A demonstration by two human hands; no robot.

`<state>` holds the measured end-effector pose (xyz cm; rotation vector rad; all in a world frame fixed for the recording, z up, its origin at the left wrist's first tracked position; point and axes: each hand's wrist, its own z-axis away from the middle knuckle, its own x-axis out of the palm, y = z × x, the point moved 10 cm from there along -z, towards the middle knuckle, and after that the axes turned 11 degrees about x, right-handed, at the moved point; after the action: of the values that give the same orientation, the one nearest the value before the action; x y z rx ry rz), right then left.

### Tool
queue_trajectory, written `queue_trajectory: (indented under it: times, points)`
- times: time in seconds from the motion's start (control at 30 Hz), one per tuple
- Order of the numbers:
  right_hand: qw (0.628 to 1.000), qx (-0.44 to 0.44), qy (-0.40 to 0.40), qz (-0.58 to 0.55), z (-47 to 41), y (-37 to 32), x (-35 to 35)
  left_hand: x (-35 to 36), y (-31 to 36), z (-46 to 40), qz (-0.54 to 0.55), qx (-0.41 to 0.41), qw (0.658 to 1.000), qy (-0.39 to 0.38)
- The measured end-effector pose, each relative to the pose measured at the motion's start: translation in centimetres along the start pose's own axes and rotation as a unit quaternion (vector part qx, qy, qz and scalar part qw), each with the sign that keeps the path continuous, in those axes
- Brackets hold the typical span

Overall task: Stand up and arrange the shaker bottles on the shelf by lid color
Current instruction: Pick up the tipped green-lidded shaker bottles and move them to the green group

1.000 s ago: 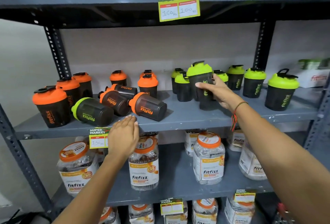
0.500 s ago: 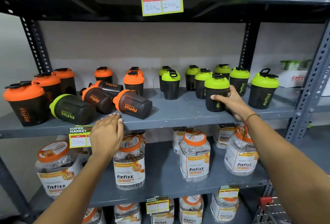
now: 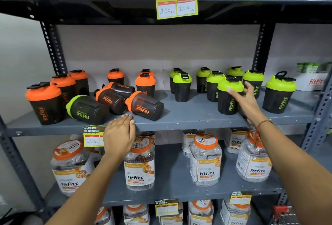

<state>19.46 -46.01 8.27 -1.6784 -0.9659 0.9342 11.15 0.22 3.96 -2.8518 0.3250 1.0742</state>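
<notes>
Black shaker bottles fill the grey middle shelf [image 3: 188,117]. Orange-lid ones stand at the left, the nearest [image 3: 45,102] at the front. Three orange-lid bottles lie on their sides, the nearest [image 3: 143,106] by my left hand. A green-lid bottle [image 3: 88,109] lies among them. Several green-lid bottles stand at the right. My right hand [image 3: 247,104] wraps loosely around one of these [image 3: 227,99], thumb under its lid; the bottle stands on the shelf. My left hand [image 3: 119,133] lies flat on the shelf's front edge and holds nothing.
Clear fitfizz jars [image 3: 139,163] with orange lids fill the shelf below. Price tags [image 3: 177,1] hang on the shelf edges. A white fitfizz box [image 3: 312,81] sits at the far right behind a perforated upright [image 3: 321,102]. A bare strip of shelf separates the two colour groups.
My right hand carried the green-lid bottle right and set it upright in front of the green group; its fingers have since loosened. The left hand stayed on the shelf edge.
</notes>
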Motion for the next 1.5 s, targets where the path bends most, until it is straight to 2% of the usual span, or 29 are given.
queue_trajectory:
  times: [0.07, 0.17, 0.23, 0.3, 0.37, 0.43, 0.53, 0.6, 0.8, 0.93, 1.07, 1.17, 1.37, 1.5]
  points:
    - [0.995, -0.048, 0.082, 0.029, 0.9, -1.9, -1.0, -0.1, 0.0, 0.0, 0.001, 0.000, 1.000, 0.001]
    - [0.966, -0.144, 0.204, 0.066, 3.4, -5.9, -1.6, -0.2, 0.0, 0.0, 0.002, 0.003, 1.000, 0.005]
    - [0.938, -0.216, 0.255, 0.096, 5.2, -8.9, -0.7, -0.2, 0.0, 0.0, 0.002, 0.005, 1.000, 0.003]
    - [0.910, -0.286, 0.270, 0.133, 7.0, -11.9, 1.7, -0.2, -0.1, 0.1, 0.004, 0.007, 1.000, 0.001]
    - [0.894, -0.345, 0.240, 0.155, 8.4, -14.5, 5.3, -0.1, -0.1, 0.1, 0.009, 0.012, 1.000, 0.002]
    - [0.898, -0.371, 0.162, 0.173, 9.1, -16.2, 10.1, -0.1, -0.2, -0.1, 0.013, 0.017, 1.000, -0.002]
    - [0.913, -0.312, -0.036, 0.261, 9.3, -15.9, 19.1, -0.1, -0.3, -0.2, 0.015, 0.021, 1.000, -0.012]
    - [0.896, -0.261, -0.136, 0.333, 10.0, -14.2, 24.2, -0.1, -0.4, -0.2, 0.015, 0.024, 0.999, -0.021]
    - [0.831, -0.154, -0.195, 0.498, 9.3, -10.8, 31.0, 0.2, -0.5, -0.3, 0.012, 0.028, 0.998, -0.046]
    - [0.792, -0.127, -0.243, 0.546, 8.8, -9.6, 32.8, 0.6, -0.6, -0.3, 0.004, 0.035, 0.998, -0.061]
    - [0.814, -0.130, -0.241, 0.513, 8.3, -9.3, 32.8, 0.8, -0.7, -0.3, -0.005, 0.036, 0.997, -0.065]
    - [0.851, -0.103, -0.238, 0.456, 7.7, -9.0, 32.1, 1.0, -0.8, -0.3, -0.009, 0.035, 0.997, -0.066]
    - [0.937, -0.024, -0.261, 0.230, 7.1, -8.4, 30.7, 0.8, -0.8, -0.3, -0.005, 0.027, 0.998, -0.052]
    - [0.959, 0.011, -0.274, 0.069, 6.9, -7.9, 30.5, 1.0, -0.8, -0.2, -0.003, 0.024, 0.998, -0.053]
